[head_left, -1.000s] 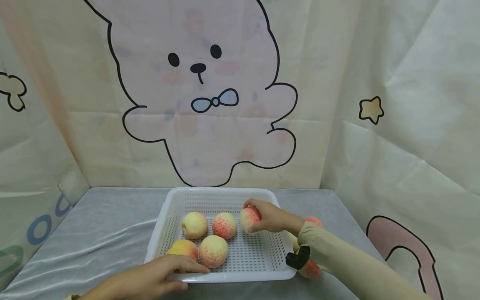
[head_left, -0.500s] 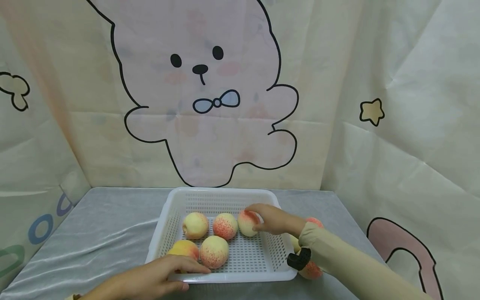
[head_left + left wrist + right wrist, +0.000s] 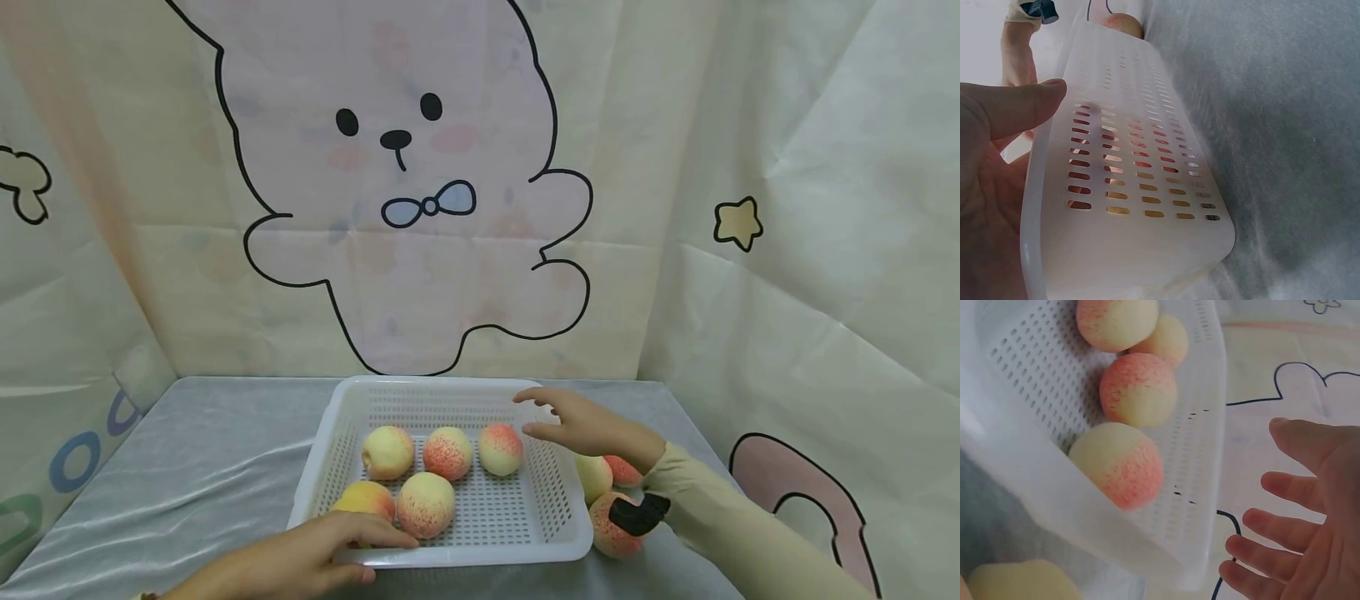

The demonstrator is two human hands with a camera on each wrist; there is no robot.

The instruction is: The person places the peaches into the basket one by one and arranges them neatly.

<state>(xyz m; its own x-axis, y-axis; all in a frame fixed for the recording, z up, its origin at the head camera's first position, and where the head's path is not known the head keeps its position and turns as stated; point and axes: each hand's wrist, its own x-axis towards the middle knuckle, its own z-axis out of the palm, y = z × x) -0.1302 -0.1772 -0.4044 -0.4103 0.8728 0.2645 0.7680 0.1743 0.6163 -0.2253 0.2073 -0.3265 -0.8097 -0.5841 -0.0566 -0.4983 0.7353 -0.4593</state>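
Note:
A white perforated basket (image 3: pixel 480 556) stands on the grey cloth-covered table and holds several peaches. The right-most peach of its back row (image 3: pixel 500 448) lies free on the basket floor. My right hand (image 3: pixel 542 414) hovers just above and to the right of that peach, over the basket's right rim, fingers spread and empty. The right wrist view shows its straight fingers (image 3: pixel 1291 490) beside the same peach (image 3: pixel 1119 465). My left hand (image 3: pixel 371 554) pinches the basket's front rim, fingers over the edge, thumb (image 3: pixel 1019 109) on the outer wall (image 3: pixel 1147 250).
Three more peaches lie on the table right of the basket: a yellow peach (image 3: pixel 594 477), a red peach (image 3: pixel 624 472) behind it and a nearer peach (image 3: pixel 611 533). A cartoon-printed curtain (image 3: pixel 420 208) closes off the back and sides. A black wrist strap (image 3: pixel 637 512) sits on my right sleeve.
My right hand set the peach down in the basket's back row, let go of it, and rose to the right with fingers spread. The left hand stayed on the rim.

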